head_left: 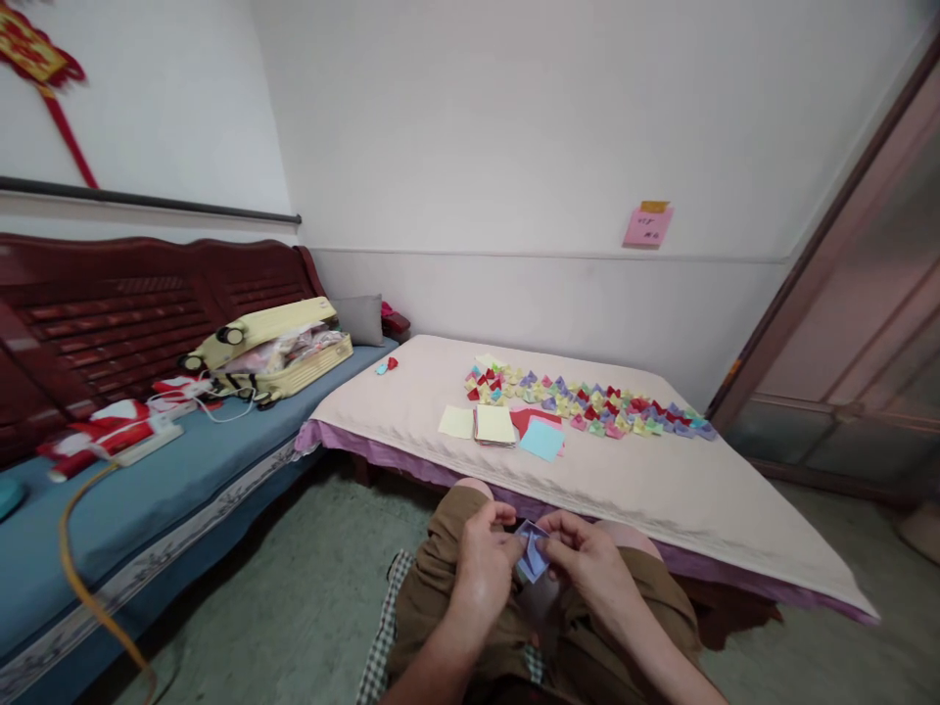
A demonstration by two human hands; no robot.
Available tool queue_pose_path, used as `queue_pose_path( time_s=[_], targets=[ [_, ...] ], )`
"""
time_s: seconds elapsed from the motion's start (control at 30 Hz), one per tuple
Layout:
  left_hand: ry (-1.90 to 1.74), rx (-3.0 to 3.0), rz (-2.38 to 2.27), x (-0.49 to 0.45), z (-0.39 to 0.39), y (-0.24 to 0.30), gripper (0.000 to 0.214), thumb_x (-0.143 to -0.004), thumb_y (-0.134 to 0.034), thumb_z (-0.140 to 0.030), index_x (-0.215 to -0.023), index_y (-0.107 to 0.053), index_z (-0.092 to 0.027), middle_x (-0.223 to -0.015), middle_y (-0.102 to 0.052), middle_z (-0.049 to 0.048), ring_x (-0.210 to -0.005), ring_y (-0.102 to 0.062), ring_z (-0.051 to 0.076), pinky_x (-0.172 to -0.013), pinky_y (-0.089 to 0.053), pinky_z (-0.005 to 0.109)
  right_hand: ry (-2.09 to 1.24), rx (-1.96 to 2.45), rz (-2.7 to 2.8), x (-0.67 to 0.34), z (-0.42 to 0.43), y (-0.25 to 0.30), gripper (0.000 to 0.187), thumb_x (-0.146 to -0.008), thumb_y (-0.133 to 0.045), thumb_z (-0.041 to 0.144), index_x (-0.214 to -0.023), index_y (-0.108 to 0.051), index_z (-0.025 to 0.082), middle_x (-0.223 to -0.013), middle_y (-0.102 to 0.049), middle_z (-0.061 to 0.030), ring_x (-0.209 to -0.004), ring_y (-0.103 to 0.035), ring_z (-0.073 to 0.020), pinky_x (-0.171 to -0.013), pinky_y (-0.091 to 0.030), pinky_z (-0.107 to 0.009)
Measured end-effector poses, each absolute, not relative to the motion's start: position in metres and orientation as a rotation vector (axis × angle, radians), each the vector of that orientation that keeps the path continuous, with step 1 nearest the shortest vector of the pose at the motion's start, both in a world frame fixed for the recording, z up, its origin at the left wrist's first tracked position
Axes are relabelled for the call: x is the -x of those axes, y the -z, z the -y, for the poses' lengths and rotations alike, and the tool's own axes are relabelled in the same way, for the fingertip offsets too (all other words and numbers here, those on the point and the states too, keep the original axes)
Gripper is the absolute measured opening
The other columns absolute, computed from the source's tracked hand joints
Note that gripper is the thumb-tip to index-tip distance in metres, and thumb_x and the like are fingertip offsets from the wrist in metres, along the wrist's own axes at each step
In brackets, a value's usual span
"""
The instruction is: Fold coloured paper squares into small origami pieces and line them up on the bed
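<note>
Between my two hands, above my lap, is a small folded piece of purple origami paper (533,554). My left hand (486,550) pinches its left side, and my right hand (584,560) pinches the right side with thumb and fingers. Beyond them on the bed-like table lie a stack of pale yellow square paper (494,425), a loose yellow sheet (456,422), a light blue sheet (542,440) and a red sheet (530,419). Several rows of small folded paper pieces (587,403) in many colours spread out behind the sheets.
The cream cloth (397,411) covers the low table in front of my knees. Two small folded pieces (387,365) sit at its far left. An open yellow suitcase (283,354) rests on the blue-covered bench (183,490). A pink note (647,227) hangs on the wall.
</note>
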State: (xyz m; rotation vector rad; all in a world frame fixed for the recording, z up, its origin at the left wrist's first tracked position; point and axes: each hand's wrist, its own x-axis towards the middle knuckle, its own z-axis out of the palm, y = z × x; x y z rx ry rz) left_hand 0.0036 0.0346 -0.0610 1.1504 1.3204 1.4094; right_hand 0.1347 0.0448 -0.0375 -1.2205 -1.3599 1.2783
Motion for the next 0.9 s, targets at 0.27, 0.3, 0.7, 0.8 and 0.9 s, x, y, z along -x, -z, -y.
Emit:
queue_pose_path(
  time_s=[0.27,0.3,0.7,0.8,0.9],
  targets=[
    [-1.438,-1.315,-1.413,-0.007,-0.025,0.055,0.031,-0.072,-0.053,-0.007,-0.098,-0.064,-0.018,-0.1,-0.066,0.0087,-0.082,-0.064,0.021,-0.076,-0.05,0.033,-0.995,1.207,1.566,-0.134,-0.043,0.046,0.004,-0.066,-0.061,0.021,-0.064,-0.063,0.019,-0.049,-0.052,0.0047,-0.047,-0.044,-0.0126,-0.048,-0.034,-0.024],
    [-1.436,-1.334,-1.42,-0.007,-0.024,0.055,0.033,-0.071,-0.053,-0.006,-0.099,-0.064,-0.019,-0.102,-0.065,0.0088,-0.083,-0.064,0.021,-0.077,-0.05,0.033,-0.927,1.21,1.629,-0.135,-0.042,0.046,0.006,-0.068,-0.06,0.022,-0.064,-0.063,0.019,-0.05,-0.053,0.0039,-0.048,-0.045,-0.0131,-0.049,-0.034,-0.024],
    [-1.443,-1.436,-1.36,-0.006,-0.022,0.057,0.048,-0.064,-0.05,0.004,-0.101,-0.067,-0.021,-0.1,-0.068,0.0072,-0.095,-0.061,0.022,-0.086,-0.048,0.034,-0.606,1.253,1.919,-0.141,-0.041,0.047,0.015,-0.082,-0.053,0.028,-0.073,-0.064,0.021,-0.062,-0.066,-0.001,-0.055,-0.058,-0.0178,-0.053,-0.04,-0.026],
    [-1.47,-1.371,-1.381,-0.003,-0.028,0.059,0.046,-0.066,-0.049,0.003,-0.104,-0.064,-0.019,-0.101,-0.067,0.0074,-0.091,-0.063,0.019,-0.083,-0.049,0.03,-0.496,1.248,1.88,-0.147,-0.037,0.038,0.019,-0.085,-0.052,0.034,-0.084,-0.065,0.02,-0.075,-0.07,-0.0043,-0.066,-0.063,-0.0197,-0.06,-0.045,-0.027],
    [-1.487,-1.334,-1.404,-0.001,-0.032,0.061,0.047,-0.068,-0.046,0.002,-0.108,-0.061,-0.018,-0.103,-0.066,0.0074,-0.088,-0.064,0.017,-0.082,-0.049,0.029,-0.21,1.234,1.973,-0.148,-0.028,0.031,0.019,-0.086,-0.051,0.032,-0.08,-0.064,0.02,-0.074,-0.065,-0.0038,-0.065,-0.06,-0.0181,-0.06,-0.043,-0.026]
  ],
)
